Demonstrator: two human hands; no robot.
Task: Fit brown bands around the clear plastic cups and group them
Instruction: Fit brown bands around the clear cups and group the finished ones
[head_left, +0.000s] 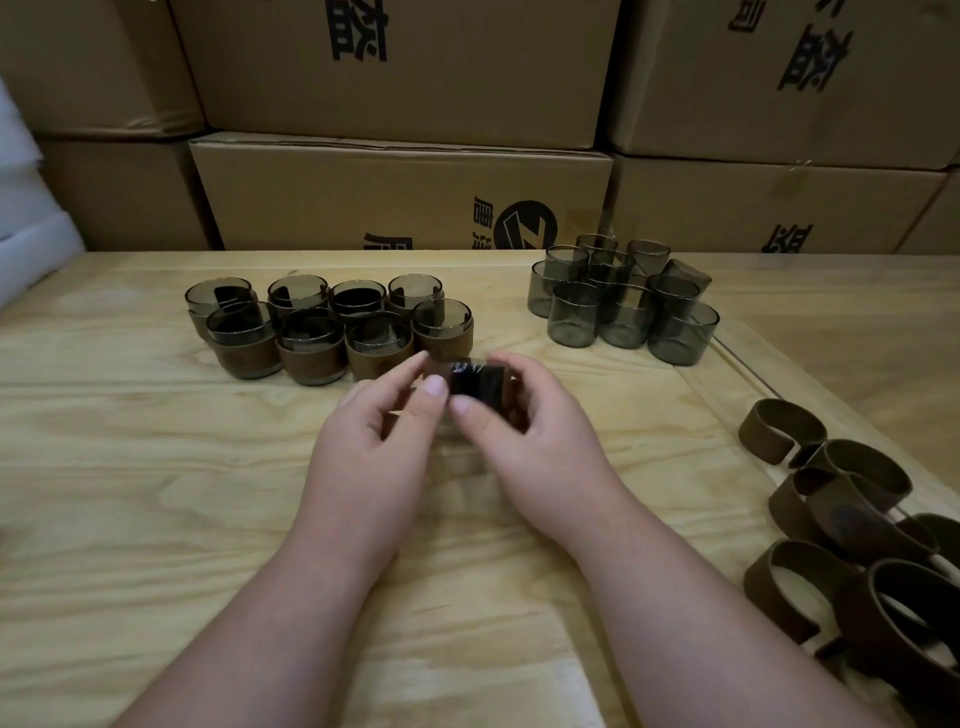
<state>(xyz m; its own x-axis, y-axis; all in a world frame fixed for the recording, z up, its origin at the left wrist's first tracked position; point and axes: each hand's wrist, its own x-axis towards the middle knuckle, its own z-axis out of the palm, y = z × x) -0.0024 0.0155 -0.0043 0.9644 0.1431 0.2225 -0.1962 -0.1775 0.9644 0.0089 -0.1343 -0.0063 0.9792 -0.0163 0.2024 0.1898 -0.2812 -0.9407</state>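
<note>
— What's closest to you?

— Two bare forearms, coming in from the bottom edge and meeting over the middle of the wooden bench. The left hand and the right hand face each other, palms turned inward.

— And the hands themselves?

— Both have curled fingers and pinch one cup between them, held just above the bench. The thumbs sit side by side on its near side, the other fingers wrap over the far side. The cup looks dark and is partly hidden; whether a band is already on it, I cannot tell.

— Where are the rest?

— Just beyond the hands, to the left, stands a group of banded cups in two rows, touching one another. Far right on the bench is a cluster of plain cups, some stacked on others. Loose brown bands lie in a heap at the right edge, near the right forearm.

— Behind all that?

— Stacked cardboard boxes with black print.
</note>
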